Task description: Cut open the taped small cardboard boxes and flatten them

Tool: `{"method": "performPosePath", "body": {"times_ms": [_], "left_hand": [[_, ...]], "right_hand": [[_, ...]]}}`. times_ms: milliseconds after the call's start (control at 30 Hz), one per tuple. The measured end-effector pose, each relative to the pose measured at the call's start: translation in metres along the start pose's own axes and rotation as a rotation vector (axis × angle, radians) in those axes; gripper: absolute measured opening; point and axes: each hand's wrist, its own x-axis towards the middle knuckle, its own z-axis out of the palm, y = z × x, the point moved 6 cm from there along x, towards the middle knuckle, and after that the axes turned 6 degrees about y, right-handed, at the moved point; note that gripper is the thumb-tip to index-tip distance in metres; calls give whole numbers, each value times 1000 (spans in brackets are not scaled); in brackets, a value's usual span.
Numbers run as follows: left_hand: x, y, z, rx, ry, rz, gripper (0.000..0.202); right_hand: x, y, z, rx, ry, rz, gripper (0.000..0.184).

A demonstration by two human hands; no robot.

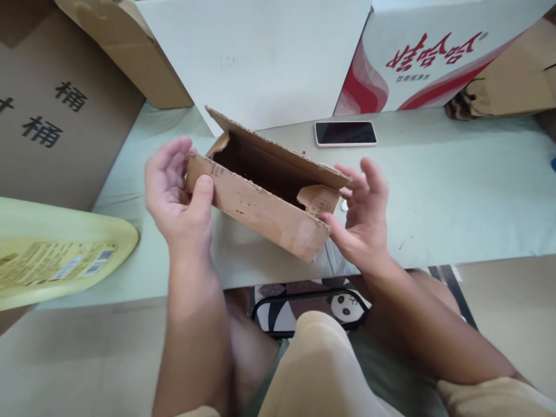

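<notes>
A small worn brown cardboard box is held tilted above a pale green padded surface, its open top and dark inside facing me. My left hand grips the box's left end, thumb on the front wall and fingers curled behind it. My right hand is at the right end with fingers spread; its thumb and fingertips touch the corner and the torn inner flap. A tiny white object lies on the surface just behind that corner.
A phone lies face up behind the box. A white and red printed carton and a white board stand at the back. A big brown carton and a yellow package lie left. My knees are below.
</notes>
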Motion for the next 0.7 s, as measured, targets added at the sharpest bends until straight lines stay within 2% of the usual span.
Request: {"method": "performPosePath", "body": {"times_ms": [67,133,233,300,433,533,600,700], "left_hand": [[-2,-2,0,89,-72,33,50],[-3,-4,-1,193,-113,30,39],[-3,-5,-2,265,-144,4,33],[-3,-4,-2,241,-159,-11,33],[-4,-8,-2,174,-144,-131,34],[-3,-13,-6,162,-100,-160,48],[1,-18,-12,141,-21,-187,54],[7,-30,-24,105,176,-282,56]], "right_hand": [[1,-2,4,36,-123,-9,43],[1,-4,3,53,-187,-16,32],[3,-7,-1,67,-218,6,32],[4,-9,-2,74,-236,23,33],[1,-4,-3,138,-237,102,36],[-4,16,-5,180,-170,290,46],[-8,33,-5,157,-148,464,53],[-16,49,3,206,-265,706,57]]}}
